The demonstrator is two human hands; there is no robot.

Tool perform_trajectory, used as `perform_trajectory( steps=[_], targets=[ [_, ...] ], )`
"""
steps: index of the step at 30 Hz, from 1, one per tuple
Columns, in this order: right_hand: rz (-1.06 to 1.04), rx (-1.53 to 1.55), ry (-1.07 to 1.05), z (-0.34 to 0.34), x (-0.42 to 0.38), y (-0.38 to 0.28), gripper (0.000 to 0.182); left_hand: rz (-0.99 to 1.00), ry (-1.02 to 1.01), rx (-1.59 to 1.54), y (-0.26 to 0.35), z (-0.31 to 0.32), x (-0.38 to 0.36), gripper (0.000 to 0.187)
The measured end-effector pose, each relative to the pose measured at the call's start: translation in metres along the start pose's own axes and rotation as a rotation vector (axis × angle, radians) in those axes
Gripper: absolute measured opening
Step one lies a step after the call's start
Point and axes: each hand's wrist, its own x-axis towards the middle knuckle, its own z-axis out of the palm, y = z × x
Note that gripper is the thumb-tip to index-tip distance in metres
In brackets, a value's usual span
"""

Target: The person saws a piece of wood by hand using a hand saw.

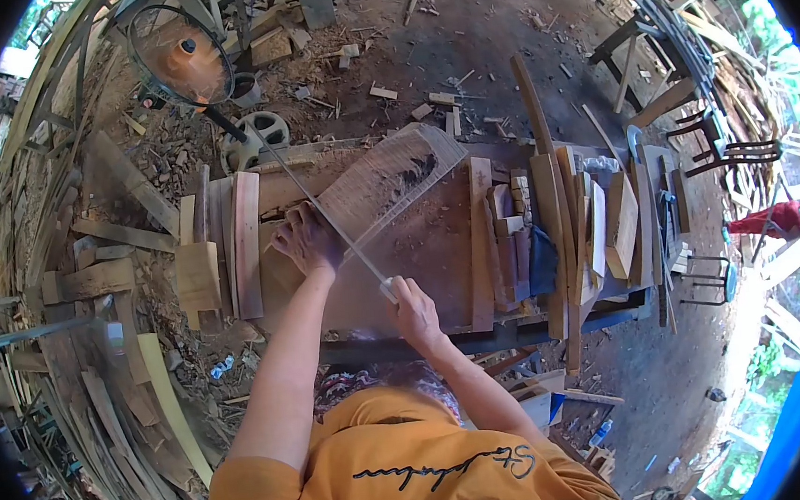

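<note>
A thick, rough wooden board lies slantwise on the bench, with a dark, broken hollow in its face. My left hand rests over the near left end of this board, its fingers bent across the edge and gripping it. In my right hand is the pale handle of a handsaw, closed within my fingers. The long thin blade, seen almost edge-on, crosses the board just right of my left hand and reaches past its far side.
Upright planks stand left of the board. To the right, several wood offcuts and long boards crowd the bench. A round-caged fan stands at the far left, near a pale spoked wheel. Scraps litter the floor.
</note>
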Motion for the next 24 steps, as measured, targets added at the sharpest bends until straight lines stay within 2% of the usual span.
perform_trajectory(
  steps=[4, 6, 12, 15, 18, 19, 24],
  targets=[
    [0.006, -0.002, 0.027, -0.018, -0.037, 0.008, 0.032, -0.043, -0.063, -0.012, 0.003, -0.002, 0.001, 0.039],
    [0.068, -0.039, -0.048, -0.024, -0.044, 0.007, 0.032, -0.071, -0.106, -0.013, 0.003, -0.003, 0.002, 0.039],
    [0.017, 0.039, -0.001, 0.011, 0.035, -0.017, 0.030, -0.030, -0.074, -0.015, 0.001, -0.003, 0.000, 0.040],
    [0.033, 0.032, -0.003, -0.006, 0.006, -0.009, 0.029, -0.025, -0.043, 0.006, 0.003, 0.001, 0.001, 0.039],
    [0.077, -0.004, -0.049, -0.025, -0.031, -0.001, 0.030, -0.064, -0.125, -0.008, 0.002, -0.001, 0.003, 0.038],
    [0.108, -0.020, -0.081, -0.027, -0.037, 0.000, 0.030, -0.048, -0.076, -0.028, 0.001, 0.001, 0.003, 0.037],
    [0.061, 0.059, -0.011, 0.004, 0.040, -0.023, 0.021, -0.011, -0.026, -0.023, -0.001, -0.001, -0.001, 0.037]
  ],
)
